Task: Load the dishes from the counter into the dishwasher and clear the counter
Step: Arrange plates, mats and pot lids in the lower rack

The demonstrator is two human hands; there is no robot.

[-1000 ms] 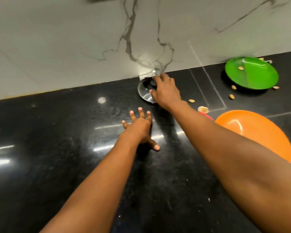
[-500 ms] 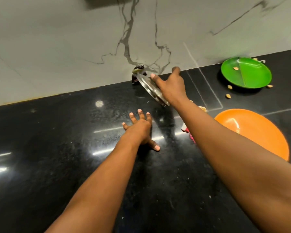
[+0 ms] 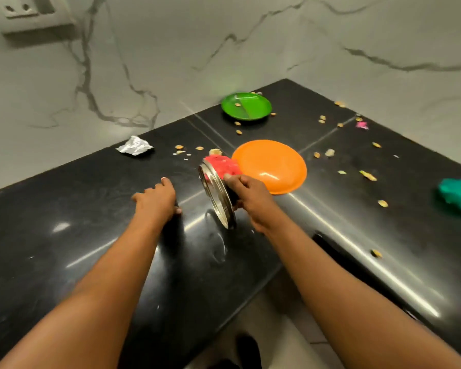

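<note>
- Steel plate (image 3: 216, 196): held on edge, tilted, above the black counter (image 3: 64, 209); its lower rim is close to the surface, contact cannot be told.
- Right hand (image 3: 250, 199): fingers curled round the plate's rim, gripping it from behind.
- Left hand (image 3: 157, 199): fingers spread and resting flat on the counter, just left of the plate, holding nothing.
- Red scrap (image 3: 222, 165): lies directly behind the plate, touching the orange plate's near-left edge.
- Orange plate (image 3: 270, 166): flat on the counter, beyond the right hand.
- Green plate (image 3: 246, 106): farther back near the wall, well apart from the orange one.
- Crumpled foil (image 3: 135, 148): at the wall edge, left.
- Crumbs (image 3: 367, 175): scattered across the right side.
- Teal cloth (image 3: 458, 195): at the right border.
</note>
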